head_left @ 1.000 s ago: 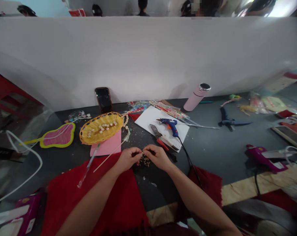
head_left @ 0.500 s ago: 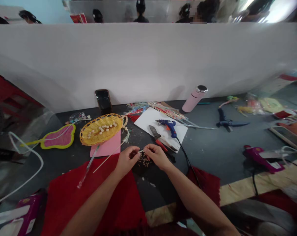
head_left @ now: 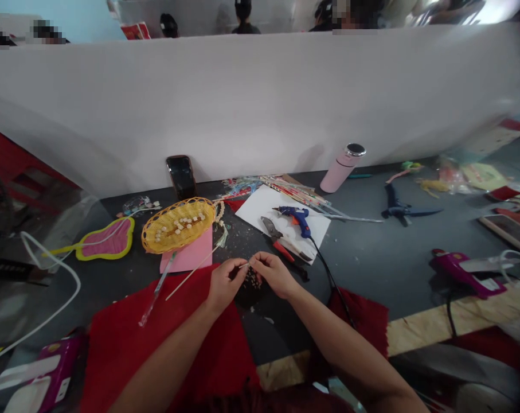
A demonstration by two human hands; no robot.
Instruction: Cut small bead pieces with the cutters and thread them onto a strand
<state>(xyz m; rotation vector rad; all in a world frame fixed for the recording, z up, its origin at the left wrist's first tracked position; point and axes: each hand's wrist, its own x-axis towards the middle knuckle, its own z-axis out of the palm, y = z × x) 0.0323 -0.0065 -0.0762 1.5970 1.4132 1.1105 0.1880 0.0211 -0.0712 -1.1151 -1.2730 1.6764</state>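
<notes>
My left hand point(head_left: 226, 282) and my right hand point(head_left: 272, 274) meet over the dark table, fingertips nearly touching. Between them is a small pale stick-like piece point(head_left: 245, 265), pinched by my left fingers; what my right fingertips pinch is too small to name. Just beneath lie many small beige bits point(head_left: 254, 280), partly hidden by my hands. A thin pale stick point(head_left: 191, 273) slants over the red cloth point(head_left: 169, 350) to the left. Beyond my right hand, red-handled pliers point(head_left: 281, 244) and a blue glue gun point(head_left: 298, 218) rest on white paper point(head_left: 253, 207).
A yellow basket point(head_left: 174, 232) with pale pieces sits at the left, before a leaning phone point(head_left: 181, 175). Behind right stands a pink bottle point(head_left: 341, 169). A black cable point(head_left: 326, 269) runs toward my right forearm. Blue tool point(head_left: 395, 207) and purple device point(head_left: 466, 274) lie farther right.
My fingertips have shifted slightly, and the pale piece between them is less visible. The camera view has tilted a little.
</notes>
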